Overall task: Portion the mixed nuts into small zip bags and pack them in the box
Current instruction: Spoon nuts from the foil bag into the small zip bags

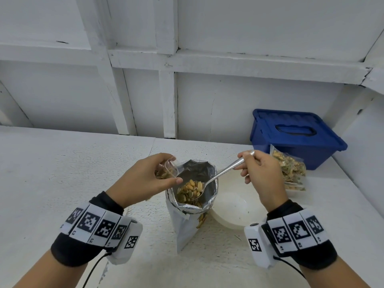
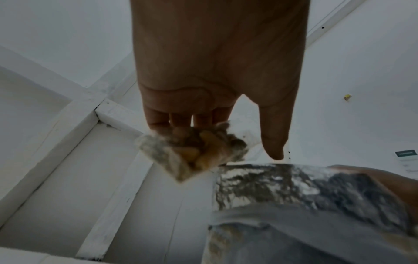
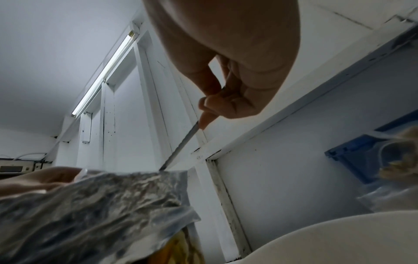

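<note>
A silver foil pouch point(image 1: 188, 221) of mixed nuts stands open in the middle of the white table. My right hand point(image 1: 259, 173) grips a metal spoon point(image 1: 220, 175) by its handle; the bowl, heaped with nuts point(image 1: 192, 187), sits inside the pouch mouth. My left hand point(image 1: 145, 179) holds a small clear zip bag point(image 1: 168, 168), partly filled with nuts, open just left of the pouch rim. The left wrist view shows that zip bag point(image 2: 192, 151) under my fingers beside the foil pouch point(image 2: 294, 196). The right wrist view shows the spoon point(image 3: 181, 146) handle entering the foil pouch point(image 3: 95, 205).
A blue lidded box point(image 1: 295, 136) stands at the back right against the wall. Filled zip bags point(image 1: 291, 171) lean in front of it. A white bowl point(image 1: 234, 208) sits right of the pouch, under my right wrist. Walls close the table at the back and right.
</note>
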Motion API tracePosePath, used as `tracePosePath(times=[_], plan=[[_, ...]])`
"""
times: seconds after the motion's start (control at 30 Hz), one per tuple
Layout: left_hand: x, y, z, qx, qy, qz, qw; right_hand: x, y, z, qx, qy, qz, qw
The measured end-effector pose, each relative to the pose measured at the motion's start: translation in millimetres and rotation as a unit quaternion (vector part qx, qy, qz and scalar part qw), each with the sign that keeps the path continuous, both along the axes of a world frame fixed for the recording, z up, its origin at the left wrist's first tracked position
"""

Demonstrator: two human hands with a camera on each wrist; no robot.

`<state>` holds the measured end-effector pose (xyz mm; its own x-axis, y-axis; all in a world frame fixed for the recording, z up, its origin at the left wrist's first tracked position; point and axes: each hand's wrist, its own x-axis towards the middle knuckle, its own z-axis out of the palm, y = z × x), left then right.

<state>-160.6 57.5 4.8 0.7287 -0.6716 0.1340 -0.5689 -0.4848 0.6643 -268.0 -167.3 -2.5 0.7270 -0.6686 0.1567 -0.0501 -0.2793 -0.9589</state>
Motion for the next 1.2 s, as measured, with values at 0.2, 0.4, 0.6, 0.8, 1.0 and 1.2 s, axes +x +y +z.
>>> tracePosePath(times=[0.2,0.4,0.6,0.8,1.0,1.2], plan=[[1.5,2.1,8.4,0.065,-0.059,-0.022,0.996,-9.1,-9.7,18.2,0.002,-0.035,-0.037,0.999],[-1.3,-3.2,10.6,0.083,-0.076,-0.043,0.993,-10.4,-11.9,35.2,-0.002,-0.081,-0.058,0.995],[-5.1,-12.7,10.4,0.056,-0.052,-0.058,0.995,-4.5,3.0,43.0,-0.039,-0.106,-0.044,0.993],[-7.8,-18.0,7.3,-0.012,0.001,-0.040,0.999,5.4,30.0,56.4,-0.193,-0.153,-0.023,0.969],[-1.7,-13.8,-1.1,-0.102,0.051,0.001,0.993,3.4,40.6,77.0,-0.335,-0.262,-0.009,0.905],[2.4,-6.3,-4.3,-0.122,0.067,0.003,0.990,-1.5,26.9,79.5,-0.282,-0.287,-0.033,0.915]])
